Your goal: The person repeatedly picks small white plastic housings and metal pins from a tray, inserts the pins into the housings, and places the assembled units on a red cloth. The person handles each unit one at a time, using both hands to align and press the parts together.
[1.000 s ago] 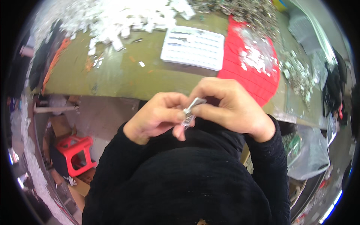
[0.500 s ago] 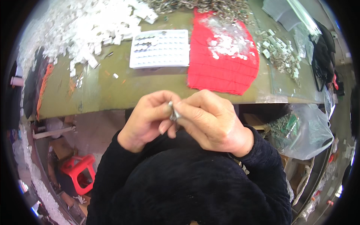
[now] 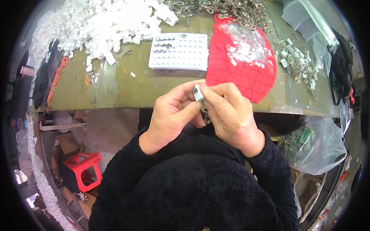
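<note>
Between my two hands, just in front of the table edge, is a small white plastic casing (image 3: 198, 93) with a dark square opening on top. My left hand (image 3: 168, 117) pinches it between thumb and fingers. From the other side, my right hand (image 3: 234, 117) grips its edge with thumb and forefinger. Below the casing dangles a bit of metal chain (image 3: 207, 116), partly hidden by the fingers. Beyond the hands lies a white tray (image 3: 178, 67) with rows of round pockets; several small round discs (image 3: 165, 47) sit at its upper left.
A heap of white plastic pieces (image 3: 100, 27) covers the table's far left. Metal chains (image 3: 231, 8) are piled at the back. Clear flakes lie on a red cloth (image 3: 239, 79); chained white casings (image 3: 295, 57) are to its right. Below are a red stool (image 3: 79, 173) and a plastic bag (image 3: 327, 144).
The hands have risen toward the table edge and to the right in the view. The casing has turned so that its dark opening shows. The view itself has shifted slightly.
</note>
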`<action>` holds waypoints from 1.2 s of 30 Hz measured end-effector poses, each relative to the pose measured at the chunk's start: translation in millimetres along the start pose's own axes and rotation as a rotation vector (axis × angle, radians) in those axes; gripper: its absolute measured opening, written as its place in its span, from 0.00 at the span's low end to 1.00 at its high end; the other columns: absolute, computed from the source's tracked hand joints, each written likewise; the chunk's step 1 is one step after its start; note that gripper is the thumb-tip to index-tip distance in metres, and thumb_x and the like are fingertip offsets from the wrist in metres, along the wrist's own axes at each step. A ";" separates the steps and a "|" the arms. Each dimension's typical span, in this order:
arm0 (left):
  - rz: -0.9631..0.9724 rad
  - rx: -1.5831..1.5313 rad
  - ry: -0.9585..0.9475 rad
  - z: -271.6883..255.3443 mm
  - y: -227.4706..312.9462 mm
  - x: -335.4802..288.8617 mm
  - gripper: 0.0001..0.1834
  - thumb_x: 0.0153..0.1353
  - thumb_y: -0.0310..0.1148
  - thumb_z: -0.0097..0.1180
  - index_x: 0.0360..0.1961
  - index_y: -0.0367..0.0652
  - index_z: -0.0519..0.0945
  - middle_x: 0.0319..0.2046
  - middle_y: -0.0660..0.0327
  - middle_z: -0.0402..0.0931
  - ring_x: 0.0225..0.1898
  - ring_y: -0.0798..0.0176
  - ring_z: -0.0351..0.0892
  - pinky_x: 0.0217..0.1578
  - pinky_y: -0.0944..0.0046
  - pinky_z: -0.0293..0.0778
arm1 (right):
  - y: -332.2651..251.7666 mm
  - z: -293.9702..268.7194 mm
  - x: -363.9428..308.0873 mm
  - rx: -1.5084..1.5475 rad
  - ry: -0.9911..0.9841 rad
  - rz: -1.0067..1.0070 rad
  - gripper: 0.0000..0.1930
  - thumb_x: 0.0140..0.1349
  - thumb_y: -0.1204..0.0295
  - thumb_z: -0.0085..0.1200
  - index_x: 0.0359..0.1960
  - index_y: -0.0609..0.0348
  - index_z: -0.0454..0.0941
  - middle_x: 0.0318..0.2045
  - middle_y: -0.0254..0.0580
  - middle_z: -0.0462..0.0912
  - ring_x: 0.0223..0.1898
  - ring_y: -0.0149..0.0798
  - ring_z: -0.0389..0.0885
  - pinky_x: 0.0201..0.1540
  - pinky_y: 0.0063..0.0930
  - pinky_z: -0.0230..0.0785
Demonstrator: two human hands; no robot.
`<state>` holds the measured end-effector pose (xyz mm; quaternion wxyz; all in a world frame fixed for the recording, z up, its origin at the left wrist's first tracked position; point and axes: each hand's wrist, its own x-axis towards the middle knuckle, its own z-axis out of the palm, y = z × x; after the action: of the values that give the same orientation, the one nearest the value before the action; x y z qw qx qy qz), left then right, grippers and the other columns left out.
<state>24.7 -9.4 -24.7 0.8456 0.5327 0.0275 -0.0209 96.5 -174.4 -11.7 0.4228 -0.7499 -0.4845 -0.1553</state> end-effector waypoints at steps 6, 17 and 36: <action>0.049 0.081 0.089 2.9 -7.6 -3.1 0.20 0.67 0.21 0.52 0.60 0.31 0.72 0.44 0.56 0.81 0.35 0.69 0.81 0.34 0.71 0.77 | -6.9 6.9 -6.6 -0.145 -0.051 -0.084 0.25 0.50 0.80 0.60 0.53 0.75 0.73 0.32 0.46 0.75 0.28 0.43 0.78 0.26 0.33 0.72; -0.232 -0.337 -0.003 -11.4 -9.6 9.0 0.18 0.70 0.30 0.51 0.57 0.32 0.73 0.41 0.46 0.82 0.22 0.64 0.81 0.22 0.66 0.79 | 9.2 -13.2 -14.6 0.004 0.011 0.077 0.15 0.51 0.80 0.58 0.43 0.62 0.79 0.35 0.44 0.81 0.33 0.45 0.81 0.33 0.35 0.76; -0.295 -0.602 -0.120 -10.9 -28.7 16.0 0.18 0.69 0.37 0.54 0.52 0.35 0.73 0.37 0.51 0.81 0.13 0.70 0.69 0.12 0.70 0.68 | 83.1 -47.9 -6.9 -0.332 0.081 0.338 0.04 0.59 0.77 0.59 0.36 0.61 0.81 0.28 0.43 0.81 0.27 0.43 0.82 0.30 0.34 0.74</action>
<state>38.6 -12.0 -56.3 0.9530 0.2471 0.0593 -0.1651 173.0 -230.5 -27.8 0.3327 -0.8727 -0.3025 -0.1901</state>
